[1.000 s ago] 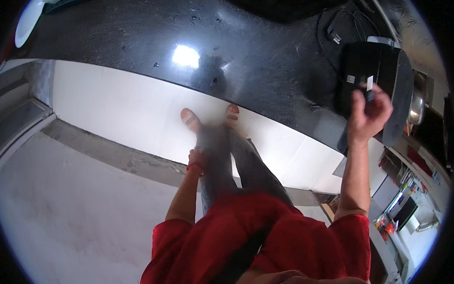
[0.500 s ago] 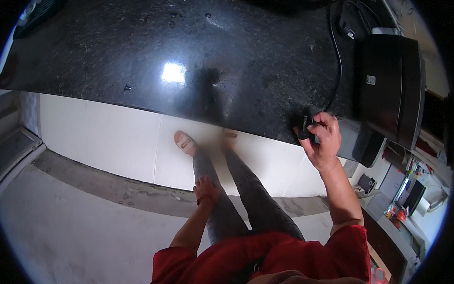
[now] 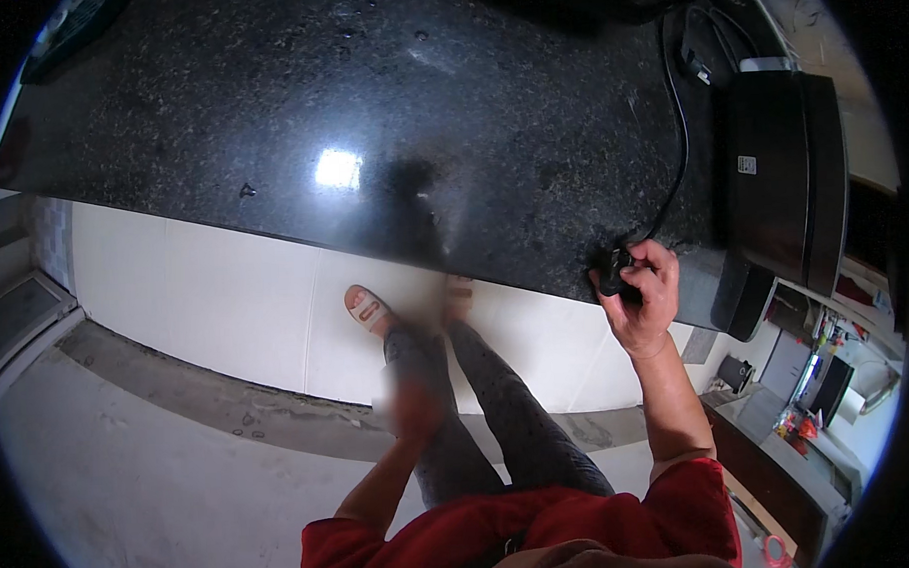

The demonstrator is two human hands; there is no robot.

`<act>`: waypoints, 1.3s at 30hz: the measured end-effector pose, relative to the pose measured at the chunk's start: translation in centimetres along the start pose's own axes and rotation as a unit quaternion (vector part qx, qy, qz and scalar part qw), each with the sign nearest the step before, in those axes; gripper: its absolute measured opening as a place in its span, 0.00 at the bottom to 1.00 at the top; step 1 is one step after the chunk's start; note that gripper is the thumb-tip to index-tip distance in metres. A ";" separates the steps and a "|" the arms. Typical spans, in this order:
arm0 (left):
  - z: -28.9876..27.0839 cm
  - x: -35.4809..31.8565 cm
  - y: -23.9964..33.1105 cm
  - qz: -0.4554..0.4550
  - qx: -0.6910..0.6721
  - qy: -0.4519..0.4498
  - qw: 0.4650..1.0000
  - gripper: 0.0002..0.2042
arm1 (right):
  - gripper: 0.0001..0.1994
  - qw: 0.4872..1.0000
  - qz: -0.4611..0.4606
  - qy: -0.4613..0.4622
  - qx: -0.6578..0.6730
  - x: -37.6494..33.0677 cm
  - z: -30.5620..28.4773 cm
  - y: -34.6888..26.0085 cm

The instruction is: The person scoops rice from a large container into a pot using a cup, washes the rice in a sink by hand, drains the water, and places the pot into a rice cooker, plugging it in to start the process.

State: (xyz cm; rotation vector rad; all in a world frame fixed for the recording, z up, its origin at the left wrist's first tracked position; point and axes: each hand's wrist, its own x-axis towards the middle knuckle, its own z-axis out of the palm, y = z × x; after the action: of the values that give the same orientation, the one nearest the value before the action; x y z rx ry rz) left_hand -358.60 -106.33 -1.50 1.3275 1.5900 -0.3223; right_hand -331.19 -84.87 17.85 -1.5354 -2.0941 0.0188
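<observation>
At the front right edge of the dark speckled counter (image 3: 530, 161), my right hand (image 3: 647, 295) is closed round a small black piece that looks like an electrical plug (image 3: 619, 268). A black cable (image 3: 682, 126) runs along the counter to it from the back. Thumb and fingers pinch the plug just above the countertop edge; its far side is hidden. My left hand (image 3: 415, 404) hangs low by my left thigh, away from the counter. Its fingers are smeared, so I cannot make out their shape.
A black box-shaped appliance (image 3: 776, 178) stands at the counter's right end. Behind it lie more cables and a plug (image 3: 700, 73). A dark green item (image 3: 75, 32) sits at the far left. Water drops (image 3: 247, 190) dot the countertop. White panels (image 3: 223, 262) front the counter below.
My left hand, resting on my thigh before, is blurred now. The right hand keeps its hold on the plug near the counter edge. The view has shifted slightly.
</observation>
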 end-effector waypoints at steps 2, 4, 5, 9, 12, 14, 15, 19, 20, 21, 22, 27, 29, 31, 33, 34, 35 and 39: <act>-0.1 -0.2 -0.3 0.007 -0.013 0.002 1.000 0.21 | 0.19 1.000 -0.004 0.003 -0.007 0.1 0.0 -0.1; -0.4 -0.2 -0.1 0.000 -0.005 0.010 1.000 0.20 | 0.20 1.000 -0.009 0.012 -0.007 0.3 0.2 -0.2; -1.0 -0.3 0.6 -0.010 0.008 0.017 1.000 0.20 | 0.20 1.000 -0.012 0.016 -0.006 0.3 0.3 -0.2; -1.4 -0.3 0.7 -0.018 0.023 0.023 0.999 0.20 | 0.19 1.000 -0.005 0.019 -0.001 0.4 0.3 -0.2; -1.2 -0.2 -0.2 -0.018 -0.031 0.004 0.999 0.20 | 0.18 1.000 -0.002 0.014 -0.005 0.4 0.2 0.0; -1.2 -0.1 -0.9 -0.044 -0.061 -0.009 0.997 0.20 | 0.18 1.000 0.000 0.005 -0.016 0.5 0.0 0.0; -0.9 -0.1 -1.4 -0.058 -0.064 -0.010 0.996 0.21 | 0.18 1.000 0.004 0.017 -0.007 0.8 -0.3 -0.3; -1.7 0.8 -2.4 -0.078 -0.113 0.057 0.989 0.23 | 0.18 0.997 0.027 0.060 0.026 3.3 -3.4 -1.9; -3.4 1.8 -1.2 -0.066 -0.180 0.110 0.975 0.22 | 0.18 0.995 0.049 0.074 0.042 3.9 -4.6 -1.8; -5.7 2.6 0.4 -0.056 -0.248 0.160 0.954 0.22 | 0.19 0.992 0.070 0.085 0.060 4.6 -5.9 -1.7; -8.1 3.3 1.8 -0.046 -0.312 0.207 0.926 0.22 | 0.23 0.975 0.129 0.133 0.122 4.8 -7.0 -1.6; -25.5 6.9 7.0 0.005 -0.628 0.340 0.701 0.22 | 0.15 0.883 0.254 0.275 0.282 12.3 -13.7 1.1; -32.9 5.9 10.3 0.025 -0.657 0.367 0.658 0.29 | 0.13 0.836 0.268 0.316 0.359 14.9 -17.1 2.0; -38.0 5.4 13.6 -0.010 -0.651 0.399 0.646 0.34 | 0.12 0.822 0.293 0.331 0.360 17.4 -18.4 2.8; -40.5 5.4 15.7 -0.070 -0.662 0.418 0.618 0.33 | 0.13 0.820 0.312 0.331 0.347 18.8 -18.8 4.4; -41.2 5.1 16.9 -0.090 -0.682 0.410 0.599 0.33 | 0.13 0.819 0.322 0.330 0.340 19.4 -19.0 5.2; -41.5 4.9 17.4 -0.110 -0.701 0.404 0.577 0.33 | 0.14 0.830 0.314 0.310 0.342 19.9 -18.9 5.9; -41.8 6.2 17.2 -0.176 -0.628 0.432 0.622 0.31 | 0.19 0.857 0.274 0.266 0.346 21.4 -18.6 9.5</act>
State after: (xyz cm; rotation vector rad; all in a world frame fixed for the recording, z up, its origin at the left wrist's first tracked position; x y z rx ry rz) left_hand -364.57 -66.18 19.44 -0.0785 2.0876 1.2434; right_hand -319.35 -68.04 39.47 -1.3944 -0.9973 0.4511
